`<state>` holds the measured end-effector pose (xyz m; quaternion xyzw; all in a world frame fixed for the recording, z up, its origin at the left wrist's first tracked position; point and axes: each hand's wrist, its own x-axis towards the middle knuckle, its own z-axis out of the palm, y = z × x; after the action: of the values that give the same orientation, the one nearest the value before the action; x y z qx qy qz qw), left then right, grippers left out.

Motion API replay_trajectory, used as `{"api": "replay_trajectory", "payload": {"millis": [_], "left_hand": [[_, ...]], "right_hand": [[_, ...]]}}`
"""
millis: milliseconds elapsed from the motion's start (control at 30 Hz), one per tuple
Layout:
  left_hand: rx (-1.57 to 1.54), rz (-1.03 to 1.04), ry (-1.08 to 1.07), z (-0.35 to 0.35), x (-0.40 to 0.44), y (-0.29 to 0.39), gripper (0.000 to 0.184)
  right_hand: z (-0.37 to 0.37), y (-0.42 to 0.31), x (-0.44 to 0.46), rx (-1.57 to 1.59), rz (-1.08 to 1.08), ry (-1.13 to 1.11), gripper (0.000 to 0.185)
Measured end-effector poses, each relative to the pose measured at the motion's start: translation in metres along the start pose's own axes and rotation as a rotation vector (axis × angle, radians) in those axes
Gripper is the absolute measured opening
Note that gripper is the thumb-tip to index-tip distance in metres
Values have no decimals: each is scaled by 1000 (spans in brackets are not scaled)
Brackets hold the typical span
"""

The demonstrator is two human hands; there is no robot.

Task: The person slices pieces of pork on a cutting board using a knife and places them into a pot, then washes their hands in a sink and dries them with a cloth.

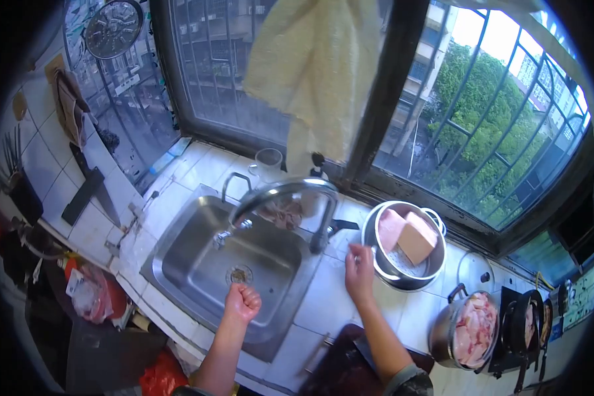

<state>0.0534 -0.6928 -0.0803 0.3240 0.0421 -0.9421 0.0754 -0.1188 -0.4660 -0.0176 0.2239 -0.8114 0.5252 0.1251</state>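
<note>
My left hand (pixel 243 301) is closed in a fist above the near part of the steel sink (pixel 198 277); nothing shows sticking out of it. My right hand (pixel 359 267) is loosely curled, with a small gap between thumb and fingers, beside the rim of a metal pot (pixel 409 282). No held thing shows in it. Inside that pot lie large pink pieces (pixel 392 229) and a tan-faced block (pixel 416 242), which look like raw meat. The curved tap (pixel 280 191) arches over the sink, its dark lever (pixel 343 225) just behind my right hand.
At the right stands a pot of cut raw meat (pixel 475 333), with black pans (pixel 525 323) beyond it. A dark board (pixel 343 369) lies at the counter's front edge. A glass mug (pixel 268 160) stands behind the sink, and a cloth (pixel 317 72) hangs at the window. A cleaver (pixel 86 195) hangs left.
</note>
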Motion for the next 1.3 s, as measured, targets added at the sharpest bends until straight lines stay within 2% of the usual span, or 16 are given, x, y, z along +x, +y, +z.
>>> {"api": "replay_trajectory", "payload": {"millis": [133, 233, 367, 467, 533, 600, 633, 667, 700, 800, 867, 933, 1000, 1067, 1200, 1300], "left_hand": [[189, -13, 28, 16, 29, 49, 33], [167, -86, 121, 24, 56, 77, 32], [113, 8, 107, 37, 72, 88, 9], [118, 62, 42, 41, 86, 96, 20], [142, 70, 3, 39, 89, 100, 30], [223, 107, -106, 43, 87, 96, 32], [251, 85, -79, 33, 100, 97, 29], [263, 77, -82, 20, 105, 95, 29], [351, 107, -118, 8, 108, 93, 25], [581, 58, 40, 12, 95, 93, 32], [374, -111, -273, 20, 70, 100, 39], [490, -73, -134, 25, 64, 96, 54], [547, -146, -288, 18, 65, 107, 60], [583, -5, -85, 28, 53, 106, 59], [594, -27, -87, 28, 53, 106, 57], [591, -65, -114, 27, 55, 106, 55]], "right_hand": [[51, 39, 53, -252, -47, 136, 17], [60, 38, 62, -201, 74, 144, 13], [65, 43, 66, -233, 128, 165, 15], [71, 35, 54, -264, 132, 188, 20], [89, 27, 24, -351, 262, 506, 29], [139, -11, -29, -121, 410, 408, 36], [160, -37, -55, -61, 366, 96, 39], [185, -58, -80, -127, 133, -109, 40], [213, -80, -94, 33, 163, -213, 45], [281, -86, -94, -66, 328, -238, 55], [317, -40, -62, -119, 550, -375, 55], [347, -23, -49, -145, 795, -556, 56], [301, -82, -37, -40, 774, -573, 69], [313, -101, -66, -84, 766, -474, 72], [304, -124, -72, -328, 628, -306, 72], [277, -102, -32, -77, 709, -605, 69]]}}
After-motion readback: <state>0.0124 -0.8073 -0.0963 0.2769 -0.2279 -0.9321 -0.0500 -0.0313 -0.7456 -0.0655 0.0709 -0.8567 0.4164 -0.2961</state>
